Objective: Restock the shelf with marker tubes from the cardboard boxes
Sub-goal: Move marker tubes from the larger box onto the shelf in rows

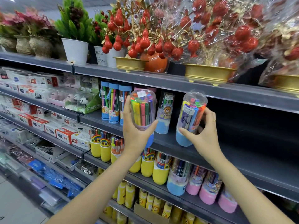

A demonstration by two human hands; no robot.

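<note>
At the shelf [210, 152], one marker tube [142, 109] in each of the hands [137, 133].

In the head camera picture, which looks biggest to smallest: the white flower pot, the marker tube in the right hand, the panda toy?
1. White flower pot and the marker tube in the right hand: alike, and the tube is nearer, so unsure.
2. Panda toy, smallest.

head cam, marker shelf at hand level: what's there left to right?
Blue-capped tubes → tube held in left hand, left hand → bear-label tube standing on shelf → tube in right hand → right hand → bare shelf.
</note>
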